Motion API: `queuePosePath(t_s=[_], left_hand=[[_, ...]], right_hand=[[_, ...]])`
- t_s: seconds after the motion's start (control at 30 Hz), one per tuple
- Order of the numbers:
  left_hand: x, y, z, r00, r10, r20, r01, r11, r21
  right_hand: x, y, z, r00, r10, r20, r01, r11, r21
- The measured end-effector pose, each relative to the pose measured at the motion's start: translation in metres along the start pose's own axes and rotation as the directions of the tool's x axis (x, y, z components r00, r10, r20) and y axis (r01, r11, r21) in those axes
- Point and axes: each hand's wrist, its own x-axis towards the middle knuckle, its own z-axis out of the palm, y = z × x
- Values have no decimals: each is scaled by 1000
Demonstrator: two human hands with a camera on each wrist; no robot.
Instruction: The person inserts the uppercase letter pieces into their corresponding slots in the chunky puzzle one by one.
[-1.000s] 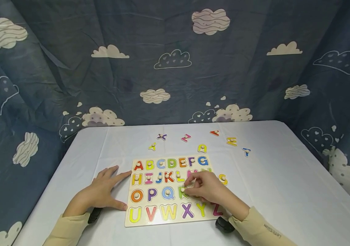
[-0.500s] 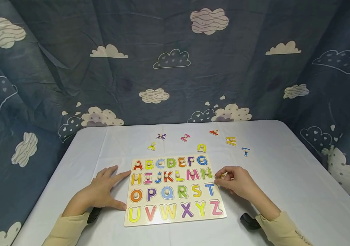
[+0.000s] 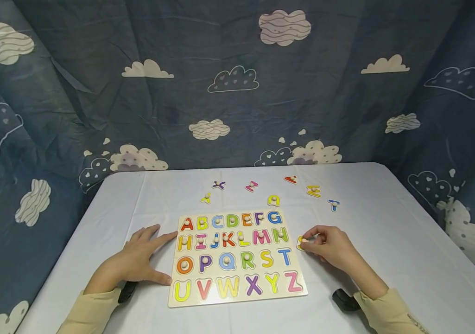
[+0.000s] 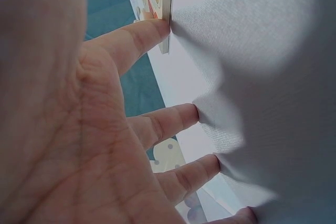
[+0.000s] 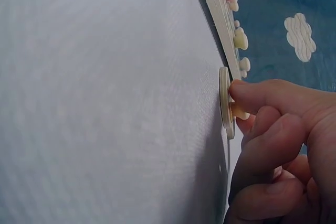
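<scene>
A blue backdrop [image 3: 237, 83] printed with clouds surrounds a white-clothed tabletop [image 3: 387, 241]. In the middle of it lies a wooden alphabet board [image 3: 235, 260], pale, with coloured letters in four rows, many carrying small round knobs; S, T and most of the near row show as flat letters without knobs. Seven loose letter pieces lie on the cloth beyond the board's far edge, the nearest a yellow one [image 3: 274, 200] just past the G.

The left hand [image 3: 135, 260] rests flat on the cloth at the board's left edge, fingers spread, index fingertip and thumb touching that edge. The right hand [image 3: 331, 248] sits just right of the board, wrist on the cloth, fingers curled, thumb and index pinching the knob of a yellow letter piece [image 3: 301, 241], which lies flat on the tabletop beside the N and T.
</scene>
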Motion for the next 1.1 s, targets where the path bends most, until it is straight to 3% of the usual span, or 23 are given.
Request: queuePosePath(t_s=[0.4,0.73,1.1], left_hand=[[-1,-1,0,1000,10,-5,-10,1000,-9],[-1,-1,-1,1000,29,-11,-29,1000,-10],[0,-2,0,1000,20,-5,-20,1000,-15]], right_hand=[[1,1,2,999,43,-7,-42,999,11],[1,-1,-1,1000,23,-4,-23,1000,0],[-2,-18,-2,1000,18,9,-18,1000,15]])
